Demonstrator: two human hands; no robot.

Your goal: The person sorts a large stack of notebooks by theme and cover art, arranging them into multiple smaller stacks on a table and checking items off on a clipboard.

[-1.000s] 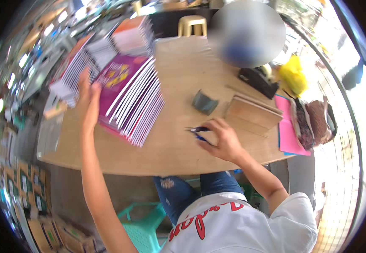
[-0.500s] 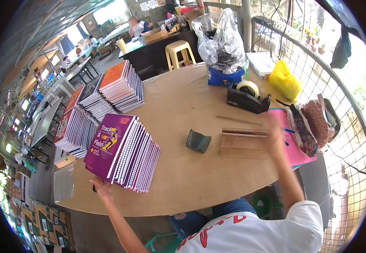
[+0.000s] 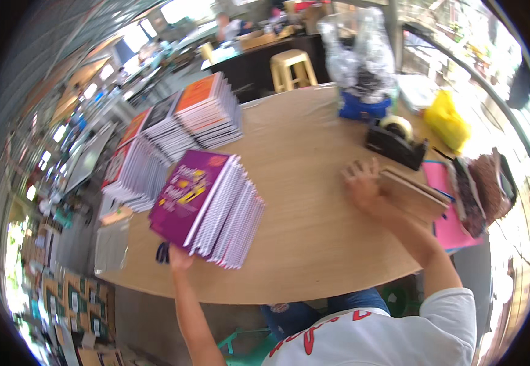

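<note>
A tall stack of spiral-bound notebooks with a purple cover on top (image 3: 193, 194) stands at the table's left. My left hand (image 3: 180, 257) touches the stack's near side, its fingers hidden by the books. A small dark object (image 3: 163, 252) lies just left of that hand. Over at the right, my right hand (image 3: 364, 186) rests with fingers spread on the tabletop, beside the left end of a brown wooden block-like piece (image 3: 408, 196). The palm and wrist cover part of that area. Motion blurs the picture somewhat.
More notebook stacks (image 3: 216, 119) with orange, dark and red covers stand behind the purple one. Toward the right are a black tape dispenser (image 3: 393, 143), a yellow plastic bag (image 3: 448, 121), a pink folder (image 3: 454, 227) and patterned pouches (image 3: 483, 183). A clear bag (image 3: 365, 61) stands behind.
My right hand has swept left, from the wooden piece's right end to its left end. The wooden piece now sits slanted. The dark green curved piece and metal coil no longer show.
</note>
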